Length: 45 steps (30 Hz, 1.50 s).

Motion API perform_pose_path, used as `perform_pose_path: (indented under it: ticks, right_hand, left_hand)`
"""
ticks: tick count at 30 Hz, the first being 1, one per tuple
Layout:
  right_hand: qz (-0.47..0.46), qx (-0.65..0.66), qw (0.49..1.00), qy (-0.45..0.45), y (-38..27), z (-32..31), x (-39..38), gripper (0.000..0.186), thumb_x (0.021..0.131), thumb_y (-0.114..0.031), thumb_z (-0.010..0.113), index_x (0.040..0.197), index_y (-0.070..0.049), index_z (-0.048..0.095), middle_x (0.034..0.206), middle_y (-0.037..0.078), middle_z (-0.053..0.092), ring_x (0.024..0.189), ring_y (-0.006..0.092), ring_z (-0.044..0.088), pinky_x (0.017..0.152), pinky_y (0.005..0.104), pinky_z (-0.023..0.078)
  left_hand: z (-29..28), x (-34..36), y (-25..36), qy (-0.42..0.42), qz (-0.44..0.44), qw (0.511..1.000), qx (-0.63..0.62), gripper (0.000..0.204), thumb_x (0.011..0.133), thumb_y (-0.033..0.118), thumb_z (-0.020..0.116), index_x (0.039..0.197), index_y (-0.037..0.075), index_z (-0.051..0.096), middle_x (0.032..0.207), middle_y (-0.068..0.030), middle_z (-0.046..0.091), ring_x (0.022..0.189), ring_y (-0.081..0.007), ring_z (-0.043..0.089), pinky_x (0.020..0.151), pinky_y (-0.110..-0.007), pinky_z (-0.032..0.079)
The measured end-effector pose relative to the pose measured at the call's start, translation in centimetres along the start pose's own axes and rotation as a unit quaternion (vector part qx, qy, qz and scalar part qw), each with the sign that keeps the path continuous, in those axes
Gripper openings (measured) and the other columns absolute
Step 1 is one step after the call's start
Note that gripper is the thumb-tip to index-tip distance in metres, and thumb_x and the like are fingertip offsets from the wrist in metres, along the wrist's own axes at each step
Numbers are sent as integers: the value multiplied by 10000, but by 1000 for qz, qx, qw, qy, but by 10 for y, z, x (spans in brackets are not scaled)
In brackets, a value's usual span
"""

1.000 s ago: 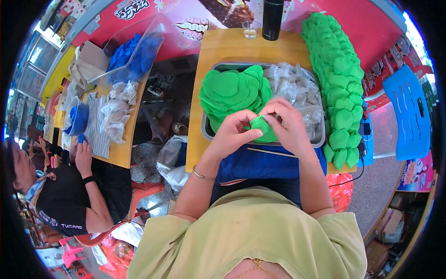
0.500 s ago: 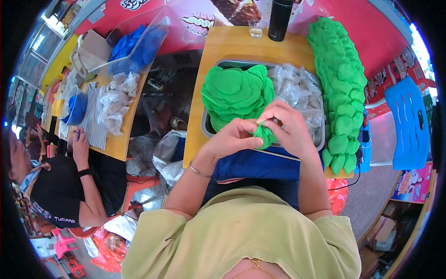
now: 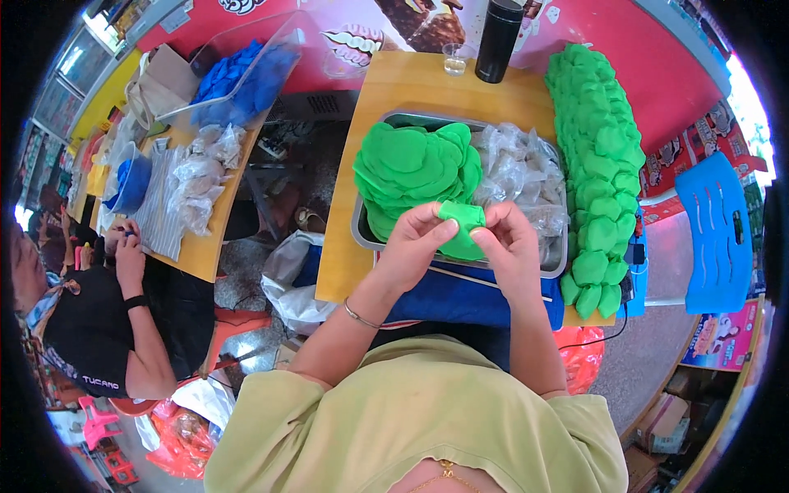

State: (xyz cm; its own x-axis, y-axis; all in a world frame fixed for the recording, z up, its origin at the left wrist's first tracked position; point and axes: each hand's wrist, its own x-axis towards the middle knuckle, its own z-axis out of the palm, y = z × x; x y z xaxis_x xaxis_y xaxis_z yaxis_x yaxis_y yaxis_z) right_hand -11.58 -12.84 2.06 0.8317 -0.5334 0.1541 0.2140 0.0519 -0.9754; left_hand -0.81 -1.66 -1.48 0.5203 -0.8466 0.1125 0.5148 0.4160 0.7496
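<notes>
Both my hands hold one green petal-shaped cloth piece [image 3: 462, 214] over the near edge of a metal tray [image 3: 357, 220]. My left hand [image 3: 417, 238] pinches its left side between thumb and fingers. Its right side is gripped the same way by my right hand [image 3: 511, 243]. The top edge of the piece looks folded over. Just beyond my hands, in the tray's left part, lies a heaped stack of similar green pieces [image 3: 419, 164]. Crumpled clear plastic bags [image 3: 519, 164] fill the right part; their contents are hard to make out.
Along the table's [image 3: 394, 78] right edge runs a long heap of overlapping green pieces [image 3: 600, 172]. A black bottle [image 3: 497, 41] and small clear cup [image 3: 454, 59] stand at the back. A blue chair [image 3: 717, 234] is at right. Leftward, a co-worker [image 3: 103, 329] sits at another table.
The green piece, bunched up between my fingers before, is now spread flatter. My hands have drawn slightly apart, thumbs on the piece. The whole view has shifted a little.
</notes>
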Motion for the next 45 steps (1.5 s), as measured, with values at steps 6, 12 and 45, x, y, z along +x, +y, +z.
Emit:
perform_pose_path:
  ticks: [6,12,45]
  right_hand:
    - [76,180,980,-40,5,-6,1,144,804,-39,638,861,-84,514,772,-40,516,709,40,483,645,186,392]
    - [46,74,996,-3,-1,-1,4,118,828,-68,618,862,-82,506,752,-47,499,687,34,464,614,182,367]
    - [134,44,988,-60,5,-3,4,52,887,-101,543,859,-73,508,727,-62,452,633,15,395,543,175,317]
  left_hand:
    - [17,-6,10,-21,-46,974,-221,135,858,106,589,982,53,587,974,-22,604,930,-106,544,853,-280,420]
    - [-12,-7,15,-86,-67,987,119,156,878,136,571,1015,63,566,995,-8,594,947,-100,535,875,-295,409]
    - [7,-17,-4,75,-95,973,-197,213,938,254,476,1076,110,551,1079,-20,588,992,-138,547,908,-349,404]
